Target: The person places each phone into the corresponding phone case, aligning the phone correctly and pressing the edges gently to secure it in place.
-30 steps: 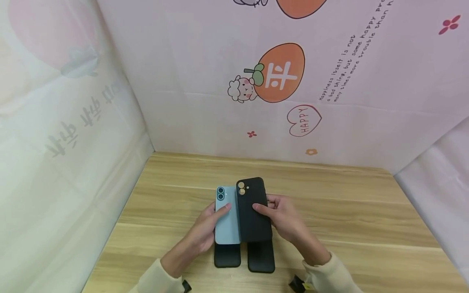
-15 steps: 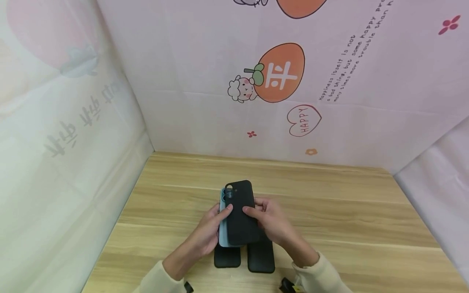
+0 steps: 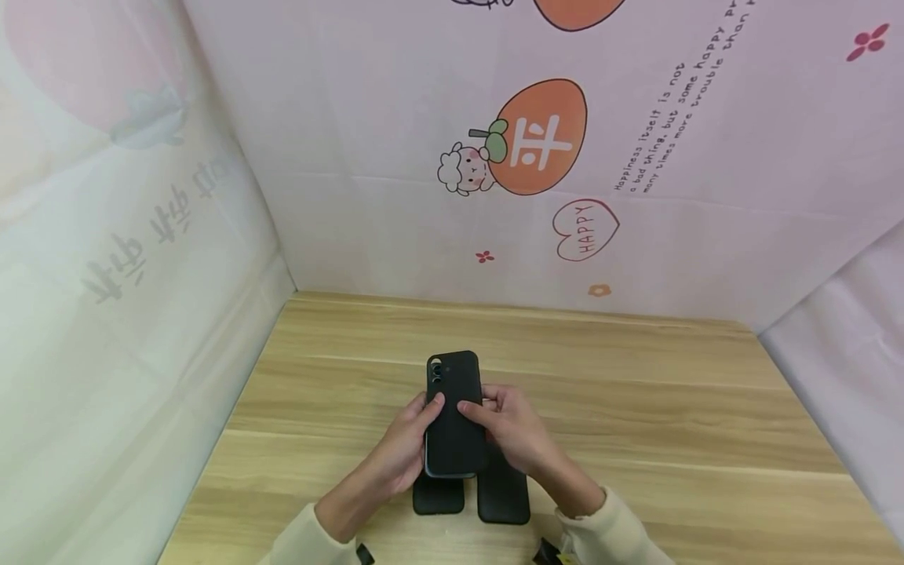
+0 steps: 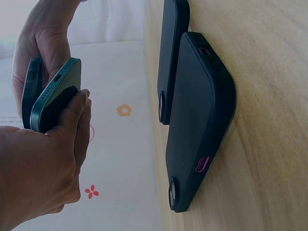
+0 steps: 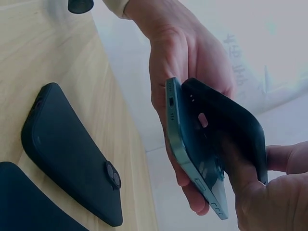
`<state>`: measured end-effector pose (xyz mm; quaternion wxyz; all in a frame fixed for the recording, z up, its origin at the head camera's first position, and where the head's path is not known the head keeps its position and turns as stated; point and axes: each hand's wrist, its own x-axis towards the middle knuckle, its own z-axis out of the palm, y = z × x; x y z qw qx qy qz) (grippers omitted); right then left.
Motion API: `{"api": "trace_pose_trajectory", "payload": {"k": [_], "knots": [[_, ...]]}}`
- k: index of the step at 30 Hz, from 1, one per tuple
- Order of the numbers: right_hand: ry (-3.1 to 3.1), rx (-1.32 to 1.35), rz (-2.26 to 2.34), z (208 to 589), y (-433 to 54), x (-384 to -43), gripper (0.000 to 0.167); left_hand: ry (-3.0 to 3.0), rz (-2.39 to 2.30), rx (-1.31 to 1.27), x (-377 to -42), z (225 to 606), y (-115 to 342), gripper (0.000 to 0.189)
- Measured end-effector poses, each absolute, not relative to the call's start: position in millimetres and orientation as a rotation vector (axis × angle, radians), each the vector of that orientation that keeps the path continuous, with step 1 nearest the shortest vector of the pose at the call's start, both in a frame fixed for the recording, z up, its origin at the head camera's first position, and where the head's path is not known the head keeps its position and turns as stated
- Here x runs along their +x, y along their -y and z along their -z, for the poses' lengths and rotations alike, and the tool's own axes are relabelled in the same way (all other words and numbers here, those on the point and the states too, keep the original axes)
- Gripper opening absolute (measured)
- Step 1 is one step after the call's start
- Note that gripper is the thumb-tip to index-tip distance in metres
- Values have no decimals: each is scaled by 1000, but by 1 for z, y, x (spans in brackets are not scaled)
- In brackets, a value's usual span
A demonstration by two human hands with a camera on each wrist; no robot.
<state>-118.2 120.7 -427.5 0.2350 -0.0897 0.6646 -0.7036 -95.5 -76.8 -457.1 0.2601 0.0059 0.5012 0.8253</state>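
A light-blue phone (image 5: 179,137) lies under a black phone case (image 3: 455,443), its camera lenses showing through the case's cutout in the head view. My left hand (image 3: 404,446) holds the phone from the left, its thumb on the case's back. From the right, my right hand (image 3: 519,431) grips the case, thumb on its back and fingers beneath. In the right wrist view the case is tilted against the phone, with a wedge-shaped gap between them. The phone's port end (image 4: 53,86) faces the left wrist camera, beside the case's edge (image 4: 32,89).
Two black-cased phones, one on the left (image 3: 439,499) and one on the right (image 3: 504,496), lie side by side on the wooden table (image 3: 671,408) below my hands. A printed cloth wall (image 3: 381,227) rises behind the table, with white cloth (image 3: 205,314) at the left.
My right hand has brought the case leftward from beside the light-blue phone to over it, now covering nearly all of it. My left hand has shifted slightly right.
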Motion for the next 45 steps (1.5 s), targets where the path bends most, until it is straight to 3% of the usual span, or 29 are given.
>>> {"api": "trace_pose_trajectory", "payload": {"k": [16, 36, 45], "knots": [[-1829, -247, 1928, 431, -117, -116, 41, -1349, -2249, 36, -93, 457, 76, 60], [-2551, -363, 1640, 418, -135, -126, 12, -1366, -2271, 30, -92, 454, 79, 52], [-2540, -440, 1559, 413, -139, -143, 27, -1324, -2195, 106, -85, 452, 77, 54]]}}
